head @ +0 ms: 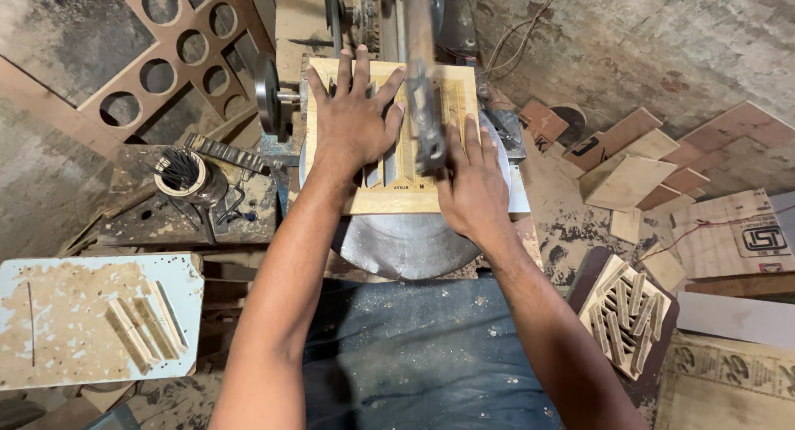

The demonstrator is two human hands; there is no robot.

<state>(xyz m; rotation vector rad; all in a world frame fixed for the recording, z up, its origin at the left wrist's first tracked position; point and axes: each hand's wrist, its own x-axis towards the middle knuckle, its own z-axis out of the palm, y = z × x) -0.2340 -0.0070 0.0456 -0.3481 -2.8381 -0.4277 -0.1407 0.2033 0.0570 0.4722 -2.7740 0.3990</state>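
The pale plywood panel (pixel 389 140) lies flat on the round metal surface (pixel 406 240) of a saw machine, directly beneath both hands and in front of the person's lap. Long slots are already cut through the panel, and they run away from the person, toward the machine's back. The blurred vertical saw arm (pixel 422 91) comes down onto the panel right of its middle, between the two hands.

The left hand (pixel 354 120) lies flat on the panel left of the saw arm, fingers spread wide and pointing away from the person, the palm pressing down over the slots. It grips nothing; it only bears down. The right hand (pixel 472 186) rests on the panel's near right corner, just right of the saw arm, its fingers extended and close together, touching the panel's surface near the blade. Of the two, the right hand is the nearer to the saw arm, almost touching it; the left hand stands a little apart from it.

Left of the panel, beyond the machine, a tin of thin rods (pixel 180 175) stands on a cluttered bench. Nearer the person on that side, cut wooden strips (pixel 145 322) lie on a white dusty board (pixel 50 314). Right of the panel, another slotted plywood piece (pixel 627 312) lies on the floor among plywood offcuts (pixel 625 177).
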